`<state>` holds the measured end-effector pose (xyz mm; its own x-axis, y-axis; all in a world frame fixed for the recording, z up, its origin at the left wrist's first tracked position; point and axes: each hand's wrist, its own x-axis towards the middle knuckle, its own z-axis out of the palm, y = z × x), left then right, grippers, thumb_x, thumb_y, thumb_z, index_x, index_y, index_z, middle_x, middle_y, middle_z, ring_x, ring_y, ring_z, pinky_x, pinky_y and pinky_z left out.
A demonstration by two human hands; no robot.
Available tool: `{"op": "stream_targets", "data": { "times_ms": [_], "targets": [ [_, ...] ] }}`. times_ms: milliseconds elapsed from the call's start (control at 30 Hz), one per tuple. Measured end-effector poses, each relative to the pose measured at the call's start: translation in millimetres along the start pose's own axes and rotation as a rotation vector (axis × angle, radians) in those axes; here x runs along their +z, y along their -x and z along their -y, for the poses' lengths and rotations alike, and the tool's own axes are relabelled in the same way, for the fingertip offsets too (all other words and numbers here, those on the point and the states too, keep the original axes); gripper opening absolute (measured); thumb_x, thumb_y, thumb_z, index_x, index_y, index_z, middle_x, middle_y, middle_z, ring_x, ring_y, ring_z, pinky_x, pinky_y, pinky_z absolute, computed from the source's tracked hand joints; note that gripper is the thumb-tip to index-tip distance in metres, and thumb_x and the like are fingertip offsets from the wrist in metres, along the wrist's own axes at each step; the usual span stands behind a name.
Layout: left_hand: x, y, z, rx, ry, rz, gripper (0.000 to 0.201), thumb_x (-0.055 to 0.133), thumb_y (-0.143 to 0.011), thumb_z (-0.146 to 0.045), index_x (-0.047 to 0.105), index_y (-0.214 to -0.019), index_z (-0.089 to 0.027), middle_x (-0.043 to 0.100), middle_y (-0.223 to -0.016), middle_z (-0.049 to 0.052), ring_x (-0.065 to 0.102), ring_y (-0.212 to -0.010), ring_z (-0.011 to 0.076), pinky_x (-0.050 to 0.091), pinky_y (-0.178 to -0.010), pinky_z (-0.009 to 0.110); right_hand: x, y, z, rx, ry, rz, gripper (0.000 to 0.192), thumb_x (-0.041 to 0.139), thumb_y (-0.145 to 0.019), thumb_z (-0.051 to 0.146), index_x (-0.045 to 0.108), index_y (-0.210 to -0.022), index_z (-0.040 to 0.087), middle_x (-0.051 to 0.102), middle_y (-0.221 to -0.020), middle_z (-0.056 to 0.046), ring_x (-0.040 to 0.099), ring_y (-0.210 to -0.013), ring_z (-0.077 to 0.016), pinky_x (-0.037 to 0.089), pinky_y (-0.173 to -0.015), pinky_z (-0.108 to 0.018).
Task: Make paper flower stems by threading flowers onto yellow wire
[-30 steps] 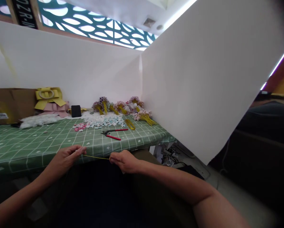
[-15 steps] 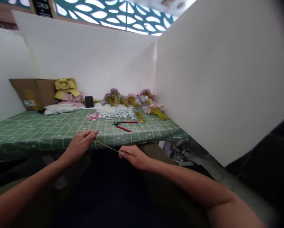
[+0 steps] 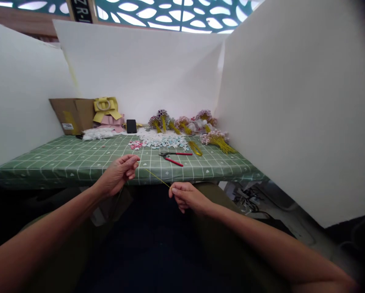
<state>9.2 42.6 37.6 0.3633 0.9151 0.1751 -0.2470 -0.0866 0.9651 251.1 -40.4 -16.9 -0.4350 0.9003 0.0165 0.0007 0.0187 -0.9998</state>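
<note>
The right hand (image 3: 187,197) pinches the near end of a thin yellow wire (image 3: 158,179) between thumb and fingers, closed tight on it just below the front edge of the bench (image 3: 63,162). The wire runs up and to the left from that pinch, slanting over the bench edge toward the left hand (image 3: 118,174). The left hand hovers at the edge with its fingers curled in and thumb meeting them; the wire's far end is too thin to follow here, so the left hand seems to be just beside it rather than clearly gripping it, and I cannot tell whether it holds anything.

The bench wears a green cloth with a white grid. On it, beyond the hands, lie red-handled pliers (image 3: 173,157), with a loose bundle of yellow wires (image 3: 195,148) just to their right. Behind the pliers is a spread of small white and pale blue flowers (image 3: 164,141), with a small heap of pink ones (image 3: 136,145) at its left end. Against the back wall stand several bunches of beaded flowers on yellow stems (image 3: 185,124). Further left sit a small black box (image 3: 131,126), a yellow bow (image 3: 104,108) on pink material, a white heap (image 3: 97,134) and a brown cardboard box (image 3: 72,115). White boards (image 3: 292,101) wall in the bench at the back and on both sides.
</note>
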Motion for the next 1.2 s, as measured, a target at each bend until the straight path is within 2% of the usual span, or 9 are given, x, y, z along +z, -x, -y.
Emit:
{"op": "stream_targets", "data": {
  "times_ms": [200,300,500,700,833,967,1033,1100,1200],
  "targets": [
    [0.4,-0.2,1.4,0.023,-0.139,-0.072,0.033,0.068,-0.075,-0.045,0.051,-0.076,-0.016,0.037,-0.055,-0.008,0.026,-0.039,0.0022,0.028,-0.035,0.015,0.0,1.7,3.0,-0.055,0.125,0.046,0.028,0.050,-0.089,0.044,0.051,-0.081,0.017,0.048,-0.045,0.009,0.041,-0.035,-0.0058,0.042,-0.042,-0.020],
    [-0.7,-0.9,3.6,0.044,-0.203,-0.104,0.037,0.066,-0.076,-0.047,0.044,-0.069,-0.018,0.029,-0.052,-0.010,0.024,-0.038,0.0030,0.025,-0.034,0.016,4.6,3.7,5.9,-0.027,0.057,0.131,0.028,0.050,-0.089,0.044,0.050,-0.080,0.017,0.050,-0.044,0.009,0.047,-0.035,-0.0069,0.043,-0.044,-0.020],
    [0.4,0.6,3.3,0.102,-0.363,-0.170,0.038,0.059,-0.079,-0.047,0.038,-0.063,-0.019,0.029,-0.054,-0.008,0.025,-0.040,0.0044,0.024,-0.035,0.017,9.8,2.7,-0.3,0.051,-0.121,0.215,0.027,0.054,-0.087,0.043,0.051,-0.084,0.016,0.063,-0.054,0.002,0.060,-0.045,-0.0125,0.048,-0.049,-0.025],
    [-0.1,3.1,-1.9,0.120,-0.578,-0.166,0.039,0.053,-0.082,-0.050,0.038,-0.062,-0.020,0.030,-0.053,-0.006,0.028,-0.043,0.0072,0.025,-0.041,0.021,7.0,-2.7,-9.7,0.001,0.055,0.085,0.034,0.058,-0.084,0.047,0.056,-0.081,0.013,0.066,-0.065,-0.003,0.063,-0.053,-0.0118,0.047,-0.056,-0.025],
    [-2.9,3.0,-1.5,0.229,-0.749,-0.186,0.045,0.049,-0.084,-0.051,0.034,-0.057,-0.019,0.028,-0.055,-0.004,0.029,-0.050,0.0090,0.024,-0.048,0.024,10.5,-1.9,-9.6,0.040,0.069,0.153,0.035,0.057,-0.083,0.049,0.054,-0.080,0.014,0.064,-0.059,-0.001,0.062,-0.048,-0.0124,0.045,-0.049,-0.023],
    [-6.5,0.9,0.4,0.218,-0.714,-0.219,0.044,0.045,-0.085,-0.054,0.039,-0.060,-0.018,0.031,-0.057,-0.004,0.030,-0.052,0.0093,0.025,-0.050,0.024,14.7,0.2,-4.5,0.061,0.036,0.210,0.033,0.057,-0.082,0.048,0.053,-0.078,0.015,0.063,-0.055,0.001,0.060,-0.042,-0.0116,0.045,-0.045,-0.021],
    [-9.6,-1.6,0.1,0.139,-0.720,-0.213,0.044,0.047,-0.083,-0.059,0.046,-0.066,-0.018,0.034,-0.055,-0.005,0.031,-0.048,0.0088,0.025,-0.047,0.023,7.3,-1.2,0.1,0.053,0.036,0.164,0.030,0.055,-0.082,0.045,0.053,-0.080,0.015,0.062,-0.053,0.002,0.059,-0.040,-0.0117,0.044,-0.043,-0.021],
    [-12.6,-4.7,0.2,0.044,-0.696,-0.152,0.044,0.049,-0.079,-0.062,0.054,-0.082,-0.018,0.035,-0.054,-0.007,0.034,-0.044,0.0092,0.026,-0.043,0.022,-11.7,-3.6,7.4,0.002,0.074,0.020,0.023,0.051,-0.084,0.039,0.054,-0.086,0.015,0.062,-0.053,0.002,0.059,-0.040,-0.0124,0.045,-0.043,-0.021],
    [-13.6,-7.3,3.5,0.012,-0.559,-0.059,0.049,0.053,-0.076,-0.064,0.053,-0.097,-0.019,0.041,-0.061,-0.007,0.034,-0.042,0.0078,0.031,-0.039,0.021,-61.0,-5.2,24.3,-0.079,0.285,-0.392,0.015,0.042,-0.087,0.025,0.051,-0.095,0.017,0.064,-0.060,0.002,0.064,-0.047,-0.0137,0.050,-0.049,-0.024]
  ]
}}
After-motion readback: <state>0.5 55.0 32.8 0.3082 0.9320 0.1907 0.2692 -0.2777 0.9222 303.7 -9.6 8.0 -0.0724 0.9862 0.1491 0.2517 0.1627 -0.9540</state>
